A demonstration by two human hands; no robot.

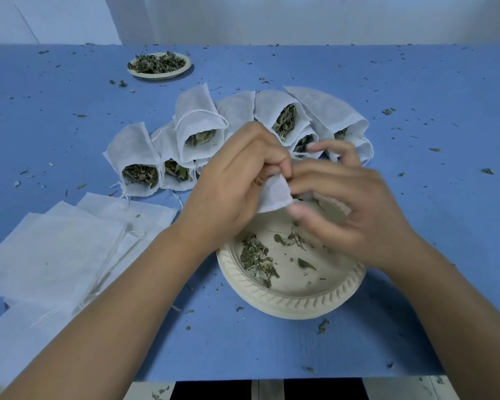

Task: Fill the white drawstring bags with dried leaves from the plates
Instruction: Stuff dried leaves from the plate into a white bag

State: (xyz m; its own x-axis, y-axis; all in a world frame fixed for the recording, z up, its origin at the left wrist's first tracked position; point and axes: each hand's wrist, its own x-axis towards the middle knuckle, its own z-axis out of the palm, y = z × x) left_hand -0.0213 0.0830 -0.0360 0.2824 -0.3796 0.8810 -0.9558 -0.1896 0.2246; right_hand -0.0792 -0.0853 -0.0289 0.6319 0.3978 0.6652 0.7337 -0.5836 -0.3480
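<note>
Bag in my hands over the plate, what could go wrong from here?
Leaves could miss the bag, bunched in your left hand, and join the crumbs on the table. The near plate is almost bare, so you may run short. The filled bags lie open, so a bump could spill them.

White bags [198, 119]; blue table [416, 96]; cream ridged-rim plate [295, 301]; green-brown leaves [256, 258].

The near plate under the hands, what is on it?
A small clump of dried leaves and loose bits lie on the near plate. The right hand and the held bag cover its far part; what lies there is hidden.
</note>
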